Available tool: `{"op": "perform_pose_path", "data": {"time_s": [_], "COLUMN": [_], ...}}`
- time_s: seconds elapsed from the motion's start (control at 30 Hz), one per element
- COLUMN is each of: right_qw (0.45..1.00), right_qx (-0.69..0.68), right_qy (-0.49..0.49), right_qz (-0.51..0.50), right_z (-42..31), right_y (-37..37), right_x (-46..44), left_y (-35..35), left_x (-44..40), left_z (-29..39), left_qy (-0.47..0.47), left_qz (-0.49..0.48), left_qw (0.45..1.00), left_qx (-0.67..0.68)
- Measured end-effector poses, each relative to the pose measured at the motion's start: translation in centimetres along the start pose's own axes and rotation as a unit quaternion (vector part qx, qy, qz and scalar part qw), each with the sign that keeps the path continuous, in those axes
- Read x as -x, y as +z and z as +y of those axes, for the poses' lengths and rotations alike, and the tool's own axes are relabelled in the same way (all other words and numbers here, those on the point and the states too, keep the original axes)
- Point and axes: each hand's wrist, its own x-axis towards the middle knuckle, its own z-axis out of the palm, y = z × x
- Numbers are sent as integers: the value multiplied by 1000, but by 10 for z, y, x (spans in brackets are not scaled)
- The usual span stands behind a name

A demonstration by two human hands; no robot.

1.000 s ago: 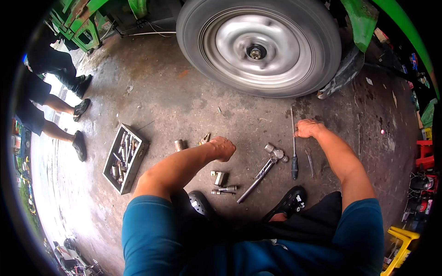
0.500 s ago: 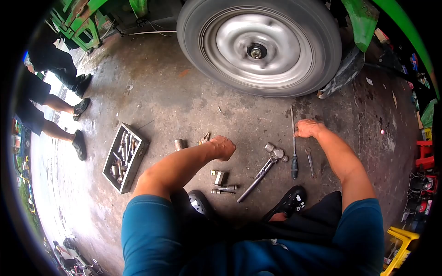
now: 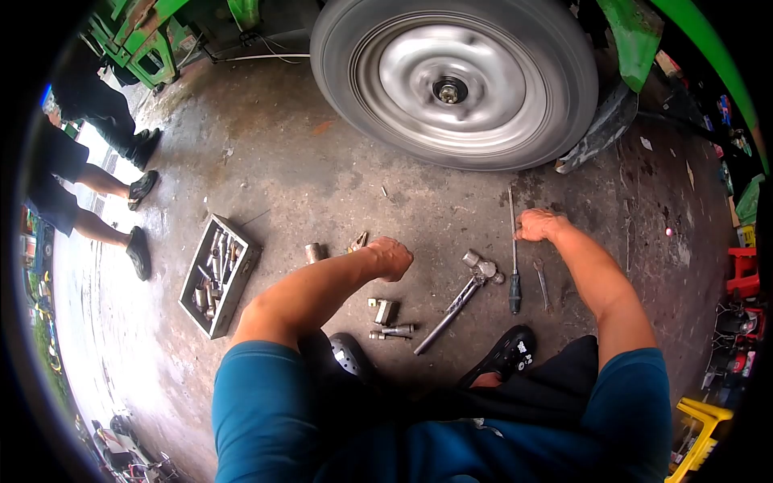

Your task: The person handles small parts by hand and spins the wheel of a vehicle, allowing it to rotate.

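My left hand hangs over the floor with its fingers curled in. No object shows in it, though its palm is hidden. Just beyond it lies a small brass-coloured piece, partly covered by the hand. My right hand is also curled, beside the shaft of a long screwdriver; nothing shows in it. Between my hands lies a ball-peen hammer with a metal handle. To the right of the screwdriver is a wrench. Metal sockets lie near my left shoe, and another socket by my left forearm.
A large wheel with a silver rim stands ahead, its face blurred as if turning. To the left sits a metal tray of sockets. Two people stand at the far left, one in dark shoes. A yellow frame is at lower right.
Both hands and the tools stay where they were. The wheel's rim remains blurred, and the people at the left have barely shifted.
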Motion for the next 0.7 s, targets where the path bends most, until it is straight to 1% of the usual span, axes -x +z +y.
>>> {"op": "perform_pose_path", "data": {"time_s": [0.7], "right_qw": [999], "right_qx": [16], "right_qy": [29], "right_qz": [-18], "right_z": [-7], "right_y": [-6], "right_x": [4], "left_y": [2], "left_x": [-3], "left_z": [-1], "left_qy": [3], "left_qz": [-8], "left_qw": [1000], "left_qx": [0]}}
